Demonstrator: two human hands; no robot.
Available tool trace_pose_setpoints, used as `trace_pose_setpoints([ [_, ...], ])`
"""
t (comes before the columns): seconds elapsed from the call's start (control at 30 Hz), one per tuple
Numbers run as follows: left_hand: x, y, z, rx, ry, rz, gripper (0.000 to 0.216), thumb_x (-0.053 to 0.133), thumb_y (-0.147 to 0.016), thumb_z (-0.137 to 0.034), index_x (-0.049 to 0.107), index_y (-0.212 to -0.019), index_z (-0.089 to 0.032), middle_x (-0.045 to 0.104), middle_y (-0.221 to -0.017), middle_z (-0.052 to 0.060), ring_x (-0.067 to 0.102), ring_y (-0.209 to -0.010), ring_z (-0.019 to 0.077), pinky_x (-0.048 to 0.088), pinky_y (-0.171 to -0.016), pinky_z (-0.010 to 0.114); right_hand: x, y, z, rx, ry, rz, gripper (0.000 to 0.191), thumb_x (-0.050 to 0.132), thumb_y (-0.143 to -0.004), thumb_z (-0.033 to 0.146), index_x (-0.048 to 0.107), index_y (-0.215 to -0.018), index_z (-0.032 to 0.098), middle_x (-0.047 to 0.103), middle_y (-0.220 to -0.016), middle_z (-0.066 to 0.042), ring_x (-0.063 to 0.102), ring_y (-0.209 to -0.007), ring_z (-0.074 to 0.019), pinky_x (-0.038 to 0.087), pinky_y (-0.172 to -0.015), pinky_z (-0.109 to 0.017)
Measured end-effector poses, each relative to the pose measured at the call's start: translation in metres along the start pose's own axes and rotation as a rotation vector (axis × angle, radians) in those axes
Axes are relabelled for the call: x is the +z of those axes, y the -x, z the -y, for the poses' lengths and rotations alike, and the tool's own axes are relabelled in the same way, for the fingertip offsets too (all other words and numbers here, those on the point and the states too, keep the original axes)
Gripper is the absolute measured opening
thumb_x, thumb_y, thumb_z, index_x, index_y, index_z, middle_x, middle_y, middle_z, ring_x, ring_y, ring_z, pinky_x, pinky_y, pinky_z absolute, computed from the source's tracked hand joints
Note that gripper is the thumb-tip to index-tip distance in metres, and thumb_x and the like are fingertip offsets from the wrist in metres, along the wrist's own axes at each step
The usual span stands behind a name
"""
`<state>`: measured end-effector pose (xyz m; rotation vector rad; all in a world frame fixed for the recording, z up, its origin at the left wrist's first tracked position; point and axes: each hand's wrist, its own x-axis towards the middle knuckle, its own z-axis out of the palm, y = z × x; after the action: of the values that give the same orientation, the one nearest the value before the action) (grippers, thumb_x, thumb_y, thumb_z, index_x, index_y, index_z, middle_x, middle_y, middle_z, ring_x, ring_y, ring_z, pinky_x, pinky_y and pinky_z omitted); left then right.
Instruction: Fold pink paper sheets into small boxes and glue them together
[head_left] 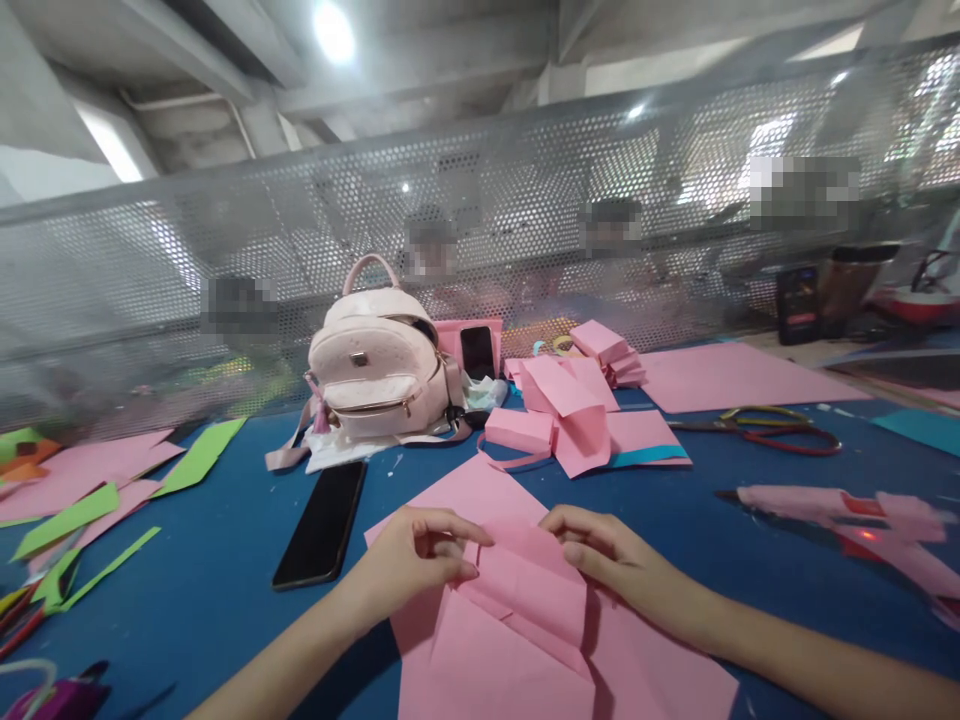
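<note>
A large pink paper sheet (495,660) lies on the blue table (217,590) in front of me, partly folded into a raised flap in its middle. My left hand (409,560) pinches the left upper edge of that flap, fingers curled round it. My right hand (611,560) grips the flap's right upper edge with thumb and fingers closed. Both hands sit side by side, a short gap between them.
A black phone (322,525) lies left of the sheet. A pink backpack (375,370) stands behind it, with folded pink paper pieces (577,415) and scissors (772,430) to the right. A pink glue gun (847,510) lies far right. Green and pink scraps (90,490) cover the left. A perforated metal screen (525,200) backs the table.
</note>
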<state>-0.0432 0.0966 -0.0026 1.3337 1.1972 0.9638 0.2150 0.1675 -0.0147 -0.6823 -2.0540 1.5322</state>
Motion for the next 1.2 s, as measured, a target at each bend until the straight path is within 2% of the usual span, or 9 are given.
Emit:
trace_pose_setpoints([
  [0.17, 0.007, 0.003, -0.004, 0.016, 0.004, 0.0, 0.026, 0.076, -0.065, -0.014, 0.082, -0.089, -0.02, 0.062, -0.07, 0.0, 0.051, -0.055, 0.0085, 0.044, -0.058, 0.022, 0.003, -0.001, 0.011, -0.081, 0.163, 0.005, 0.042, 0.053, -0.093, 0.058, 0.066, -0.096, 0.018, 0.063, -0.088, -0.003, 0.053, -0.076, -0.0168, 0.041, -0.066, -0.026],
  [0.37, 0.016, 0.009, -0.016, 0.05, 0.007, 0.005, 0.018, 0.077, -0.072, -0.023, 0.082, -0.088, -0.018, 0.067, -0.075, 0.004, 0.057, -0.06, 0.0115, 0.048, -0.062, 0.025, 0.008, -0.008, 0.014, -0.02, 0.352, 0.028, 0.034, 0.059, -0.091, 0.05, 0.066, -0.104, 0.02, 0.067, -0.099, -0.004, 0.059, -0.09, -0.0221, 0.047, -0.078, -0.03],
  [0.47, 0.018, 0.011, -0.016, 0.053, 0.002, 0.005, 0.014, 0.073, -0.076, -0.024, 0.08, -0.084, -0.015, 0.064, -0.071, 0.003, 0.054, -0.057, 0.0095, 0.047, -0.058, 0.023, 0.012, -0.016, 0.025, -0.073, 0.282, 0.148, 0.031, 0.061, -0.09, 0.043, 0.067, -0.113, 0.023, 0.068, -0.111, -0.004, 0.061, -0.102, -0.0245, 0.047, -0.091, -0.035],
  [0.6, 0.018, 0.011, -0.012, 0.048, 0.021, -0.004, 0.006, 0.072, -0.072, -0.016, 0.068, -0.076, -0.013, 0.062, -0.068, 0.0, 0.052, -0.055, 0.0069, 0.044, -0.056, 0.019, 0.012, -0.027, 0.049, -0.092, 0.258, 0.243, 0.034, 0.061, -0.088, 0.033, 0.068, -0.119, 0.023, 0.069, -0.118, -0.004, 0.062, -0.11, -0.0249, 0.045, -0.099, -0.036],
  [0.7, 0.017, 0.012, -0.011, 0.077, 0.056, -0.013, 0.021, 0.072, -0.071, -0.01, 0.054, -0.081, -0.018, 0.057, -0.067, -0.006, 0.053, -0.056, 0.0059, 0.042, -0.056, 0.017, 0.008, -0.033, 0.064, -0.022, 0.347, 0.303, 0.041, 0.063, -0.084, 0.03, 0.067, -0.124, 0.023, 0.067, -0.127, -0.005, 0.06, -0.116, -0.027, 0.043, -0.102, -0.037],
  [0.83, 0.018, 0.015, -0.016, 0.085, 0.128, 0.034, 0.031, 0.07, -0.073, -0.009, 0.048, -0.09, -0.021, 0.054, -0.072, -0.008, 0.052, -0.057, 0.004, 0.04, -0.055, 0.015, 0.003, -0.042, 0.07, 0.11, 0.371, 0.398, 0.043, 0.064, -0.081, 0.032, 0.069, -0.121, 0.019, 0.068, -0.119, -0.006, 0.061, -0.107, -0.0259, 0.046, -0.087, -0.03],
  [0.93, 0.019, 0.016, -0.019, 0.083, 0.134, -0.003, 0.037, 0.07, -0.072, -0.008, 0.047, -0.097, -0.022, 0.055, -0.087, -0.007, 0.051, -0.057, 0.0022, 0.042, -0.055, 0.016, 0.004, -0.045, 0.066, 0.182, 0.283, 0.371, 0.025, 0.064, -0.077, 0.027, 0.072, -0.098, 0.016, 0.065, -0.082, 0.001, 0.057, -0.075, -0.0157, 0.04, -0.063, -0.022],
  [1.0, 0.02, 0.015, -0.02, 0.093, 0.115, -0.042, 0.038, 0.067, -0.07, -0.007, 0.046, -0.098, -0.022, 0.056, -0.095, -0.006, 0.053, -0.057, 0.0013, 0.043, -0.058, 0.018, 0.006, -0.045, 0.063, 0.218, 0.222, 0.332, 0.01, 0.062, -0.074, 0.026, 0.063, -0.077, 0.016, 0.049, -0.063, 0.006, 0.041, -0.059, -0.01, 0.028, -0.052, -0.021],
  [1.2, 0.018, 0.01, -0.016, 0.043, 0.125, -0.091, 0.034, 0.066, -0.065, -0.006, 0.049, -0.091, -0.019, 0.057, -0.085, -0.006, 0.054, -0.054, 0.0026, 0.043, -0.056, 0.019, 0.013, -0.035, 0.062, 0.191, 0.183, 0.294, 0.023, 0.055, -0.075, 0.023, 0.036, -0.062, 0.02, 0.028, -0.06, 0.007, 0.023, -0.056, -0.0081, 0.017, -0.049, -0.023],
])
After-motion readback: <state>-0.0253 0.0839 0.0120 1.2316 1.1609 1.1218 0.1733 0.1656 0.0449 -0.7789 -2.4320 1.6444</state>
